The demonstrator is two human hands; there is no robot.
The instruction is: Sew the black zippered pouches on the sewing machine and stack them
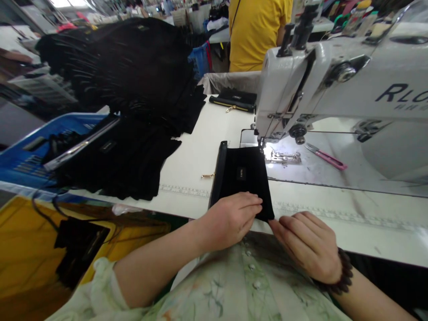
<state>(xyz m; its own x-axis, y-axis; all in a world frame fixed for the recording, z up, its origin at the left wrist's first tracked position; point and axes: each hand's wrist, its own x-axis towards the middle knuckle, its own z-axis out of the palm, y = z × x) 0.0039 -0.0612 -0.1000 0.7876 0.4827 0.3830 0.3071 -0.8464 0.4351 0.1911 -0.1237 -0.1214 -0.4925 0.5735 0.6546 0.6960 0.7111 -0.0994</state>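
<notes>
Pouch: a flat black fabric pouch with a small label (241, 176) lies on the white counter (351, 223), its near edge under both hands, its far corner by the needle.
Left hand: the left hand (230, 218) lies palm down, fingers (249, 203) pressed flat on the near edge, not clenched.
Right hand: the right hand (309, 243), beaded bracelet at the wrist, has loosely curled fingers (279, 225) pinching the near right corner.
Beyond the fingers: the white sewing machine (334, 84) and pink thread snips (327, 157).
Left of them: a stack of black fabric pieces (127, 160).
Risk: uneven pressure could skew the pouch; fingers pushed forward could reach the needle.
</notes>
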